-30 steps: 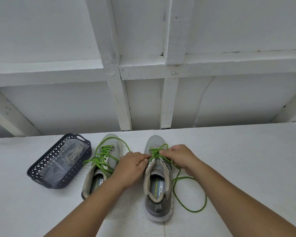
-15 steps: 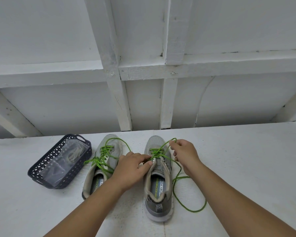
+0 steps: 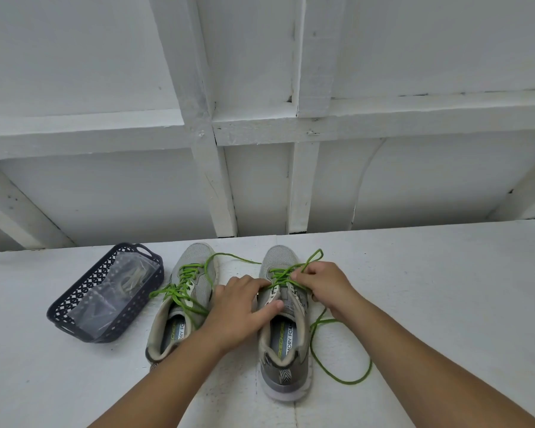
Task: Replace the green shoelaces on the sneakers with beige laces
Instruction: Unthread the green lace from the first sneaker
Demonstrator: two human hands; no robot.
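Note:
Two grey sneakers stand side by side on the white table, toes pointing away from me. The left sneaker (image 3: 179,307) is fully laced in green. On the right sneaker (image 3: 286,344) the green lace (image 3: 340,362) is partly undone; one long end trails in a loop on the table to the right. My left hand (image 3: 241,310) rests on the right sneaker's upper, thumb across the tongue, fingers by the eyelets. My right hand (image 3: 323,288) pinches a loop of the green lace pulled up over the toe. Beige laces (image 3: 133,278) lie in a clear bag.
A dark blue perforated plastic basket (image 3: 74,301) sits at the left of the sneakers and holds the clear bag. White painted wooden beams and wall boards rise right behind the table's far edge. A seam runs down the table between my arms.
My right hand has drawn a loop of green lace out of the right sneaker's eyelets and up past the toe. My left hand has shifted onto the tongue, thumb stretched across it.

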